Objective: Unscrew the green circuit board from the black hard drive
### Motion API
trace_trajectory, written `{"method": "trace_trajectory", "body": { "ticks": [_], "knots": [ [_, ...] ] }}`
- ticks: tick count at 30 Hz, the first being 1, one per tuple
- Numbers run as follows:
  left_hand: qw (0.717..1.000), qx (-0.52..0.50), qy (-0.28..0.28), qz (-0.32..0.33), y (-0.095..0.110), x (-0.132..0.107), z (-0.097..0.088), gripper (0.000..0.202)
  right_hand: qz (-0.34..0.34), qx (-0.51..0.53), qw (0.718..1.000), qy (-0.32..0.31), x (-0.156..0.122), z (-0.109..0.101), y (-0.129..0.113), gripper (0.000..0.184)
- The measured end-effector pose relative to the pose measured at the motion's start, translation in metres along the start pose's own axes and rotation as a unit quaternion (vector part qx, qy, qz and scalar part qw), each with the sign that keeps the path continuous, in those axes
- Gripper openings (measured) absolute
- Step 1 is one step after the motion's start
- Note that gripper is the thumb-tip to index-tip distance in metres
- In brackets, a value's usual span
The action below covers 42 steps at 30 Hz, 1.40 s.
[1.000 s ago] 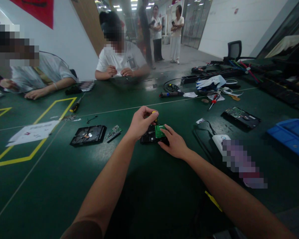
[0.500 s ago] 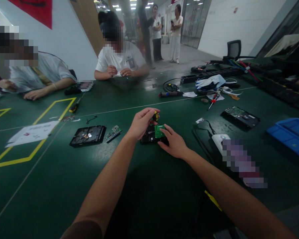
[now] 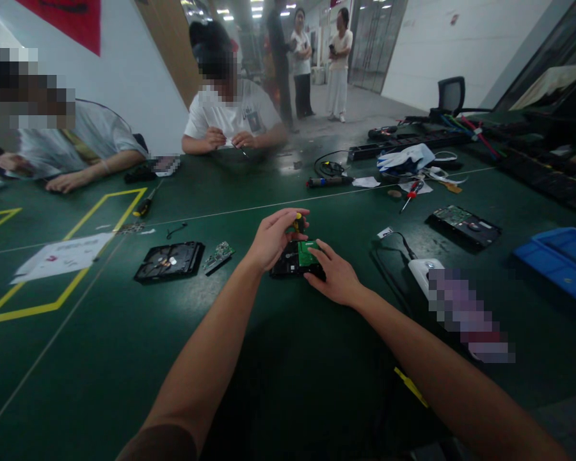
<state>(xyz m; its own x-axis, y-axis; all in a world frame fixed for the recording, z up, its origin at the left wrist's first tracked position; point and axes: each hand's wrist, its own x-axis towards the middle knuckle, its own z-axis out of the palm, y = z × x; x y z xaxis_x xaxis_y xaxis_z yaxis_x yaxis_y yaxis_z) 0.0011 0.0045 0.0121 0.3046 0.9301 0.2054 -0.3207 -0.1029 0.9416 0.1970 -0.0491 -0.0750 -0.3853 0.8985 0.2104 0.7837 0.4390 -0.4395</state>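
**Screwdriver held over a drive at mid-tabletop**

A white paper sheet (image 3: 62, 255) lies far left on the matte green tabletop (image 3: 125, 358), its print too blurred to read. Right of it sit an opened hard drive (image 3: 169, 260) and a small green circuit board (image 3: 219, 255). At centre the left hand (image 3: 271, 240) arches over, its grip closed on a stubby yellow-and-black screwdriver (image 3: 298, 223) held upright above a flat black drive (image 3: 288, 262) bearing a green board. The right hand (image 3: 336, 275) rests on that drive's near right edge, grip open, fingers flat. A blue plastic tray (image 3: 561, 256) sits far right.
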Motion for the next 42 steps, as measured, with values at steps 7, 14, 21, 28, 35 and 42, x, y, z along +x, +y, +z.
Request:
{"method": "trace_trajectory", "body": {
  "ticks": [7, 14, 21, 28, 35, 42],
  "knots": [
    [0.998, 0.023, 0.057, 0.005, -0.0027, 0.0011, -0.0008, 0.021, -0.002, 0.004, 1.000, 0.008, 0.0000, 0.0015, 0.0012, 0.066],
    [0.997, 0.041, 0.065, 0.020, -0.0047, 0.0016, -0.0004, 0.026, -0.005, -0.004, 1.000, 0.008, 0.0007, 0.0012, 0.0011, 0.065],
    [1.000, 0.016, 0.019, 0.009, -0.0048, 0.0011, 0.0001, 0.025, -0.007, -0.002, 1.000, 0.005, 0.0002, 0.0009, 0.0015, 0.066],
    [0.999, 0.000, 0.040, 0.006, -0.0035, 0.0011, 0.0006, 0.018, 0.000, 0.003, 1.000, 0.002, -0.0007, -0.0002, -0.0001, 0.066],
    [0.998, 0.020, 0.051, -0.005, -0.0016, -0.0002, -0.0032, 0.023, -0.003, 0.004, 1.000, -0.002, -0.0004, -0.0021, -0.0005, 0.067],
    [0.997, 0.064, 0.048, 0.015, -0.0015, 0.0010, -0.0051, 0.028, 0.001, 0.010, 1.000, 0.000, -0.0008, -0.0014, -0.0002, 0.066]
  ]
}}
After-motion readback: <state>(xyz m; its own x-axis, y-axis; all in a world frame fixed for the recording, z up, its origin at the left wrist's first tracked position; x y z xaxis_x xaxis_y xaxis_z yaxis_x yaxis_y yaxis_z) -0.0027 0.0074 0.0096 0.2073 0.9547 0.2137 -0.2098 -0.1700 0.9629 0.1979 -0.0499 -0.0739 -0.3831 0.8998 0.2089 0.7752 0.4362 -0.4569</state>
